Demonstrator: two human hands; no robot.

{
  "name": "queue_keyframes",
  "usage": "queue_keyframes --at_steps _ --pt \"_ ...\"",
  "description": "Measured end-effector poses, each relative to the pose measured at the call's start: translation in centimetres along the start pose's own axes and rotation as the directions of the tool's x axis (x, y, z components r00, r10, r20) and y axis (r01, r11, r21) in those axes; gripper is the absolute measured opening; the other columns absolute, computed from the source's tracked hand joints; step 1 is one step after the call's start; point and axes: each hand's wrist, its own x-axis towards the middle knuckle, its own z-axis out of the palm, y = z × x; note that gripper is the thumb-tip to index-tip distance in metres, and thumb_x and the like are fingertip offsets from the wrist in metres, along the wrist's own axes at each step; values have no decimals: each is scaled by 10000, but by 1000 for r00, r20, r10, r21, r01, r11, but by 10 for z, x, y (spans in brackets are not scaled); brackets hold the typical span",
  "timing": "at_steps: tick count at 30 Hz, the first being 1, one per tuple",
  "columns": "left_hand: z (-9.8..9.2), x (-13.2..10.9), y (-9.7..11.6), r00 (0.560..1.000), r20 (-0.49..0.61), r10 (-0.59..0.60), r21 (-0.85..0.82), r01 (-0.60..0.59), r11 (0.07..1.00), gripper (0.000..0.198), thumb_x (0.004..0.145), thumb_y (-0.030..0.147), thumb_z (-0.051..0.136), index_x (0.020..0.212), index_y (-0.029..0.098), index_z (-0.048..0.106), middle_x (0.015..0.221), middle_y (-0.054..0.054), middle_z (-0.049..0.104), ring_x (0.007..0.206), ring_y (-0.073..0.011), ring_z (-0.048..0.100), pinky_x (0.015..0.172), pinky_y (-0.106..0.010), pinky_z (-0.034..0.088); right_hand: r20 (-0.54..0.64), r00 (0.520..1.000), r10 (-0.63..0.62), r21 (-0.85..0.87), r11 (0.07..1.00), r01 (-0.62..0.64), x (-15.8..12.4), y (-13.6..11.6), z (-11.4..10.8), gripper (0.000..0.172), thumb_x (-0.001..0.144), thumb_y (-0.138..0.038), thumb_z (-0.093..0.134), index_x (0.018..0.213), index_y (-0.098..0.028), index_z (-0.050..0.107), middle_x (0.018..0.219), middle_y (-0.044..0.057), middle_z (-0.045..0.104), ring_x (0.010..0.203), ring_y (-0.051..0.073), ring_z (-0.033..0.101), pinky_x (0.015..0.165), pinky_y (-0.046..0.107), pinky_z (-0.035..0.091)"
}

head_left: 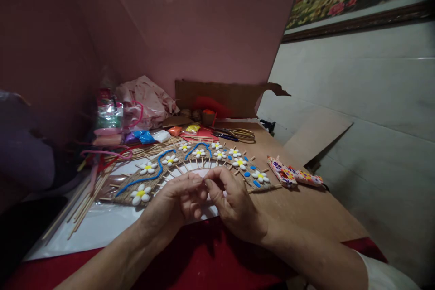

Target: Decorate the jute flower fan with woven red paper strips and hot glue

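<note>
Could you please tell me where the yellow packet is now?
In the head view, the yellow packet lies slightly left of centre, beyond the decorated arch, just right of the orange packet.

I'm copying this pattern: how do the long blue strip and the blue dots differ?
The long blue strip is one wavy line; the blue dots are small, separate ovals. The strip runs along the picture-left part of the brown band; the dots lie on its right. Both are blue.
</note>
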Motion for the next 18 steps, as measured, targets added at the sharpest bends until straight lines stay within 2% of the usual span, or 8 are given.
queue_keyframes --at_steps 5,9,14,18 --pt "-2 1 -1 999 9 -34 -42 34 999 87 725 187 669 785 129 644 616 15 555 486 -59 480 458 -163 397 -13 999 36 76 996 -35 -1 -1 2 123 915 -226 402 866 -183 507 789 39 626 767 151 600 669 276 474" --pt "-2 2 0 998 35 -52 -40 54 998 138 733 195 659 856 134 654 620 17 547 490 -61 474 465 -170 403 -40 998 44 53 998 -41 -2 1 4 117 915 -227 405 869 -180 502 780 44 628 747 155 605 666 289 477" --pt "2 0 0 996 88 10 40 -14 999 166 773 280 639 849 135 656 648 4 556 501 -76 500 437 -177 425 -63 998 -5 -24 1000 4 -1 2 2 102 910 -207 415 874 -182 507 789 40 637 738 147 601 657 275 470" --pt "0 1 -2 995 76 60 125 -69 990 193 777 321 640 789 129 647 633 -1 549 465 -65 481 408 -166 425 -61 996 -61 -131 990 53 -1 1 -1 90 904 -186 429 914 -176 519 766 24 633 668 133 580 632 262 442"
